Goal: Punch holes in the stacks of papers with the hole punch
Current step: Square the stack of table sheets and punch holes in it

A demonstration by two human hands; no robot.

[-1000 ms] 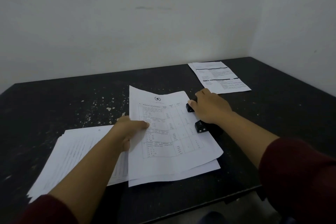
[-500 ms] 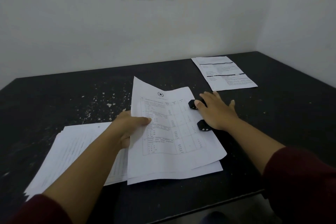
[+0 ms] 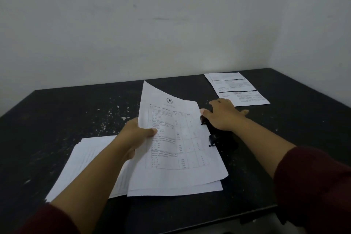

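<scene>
Black hole punch (image 3: 218, 135) under flat right hand (image 3: 226, 116), left hand (image 3: 133, 137) pinching one paper sheaf (image 3: 176, 148), three stacks total.

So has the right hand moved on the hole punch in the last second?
Yes. The right hand has lifted and slid toward the far end of the hole punch, fingers now spread; the punch's near end is uncovered.

Bare table (image 3: 284, 157) right of hole punch (image 3: 218, 138); paper stacks (image 3: 91, 161) crowd left, far-right corner
</scene>
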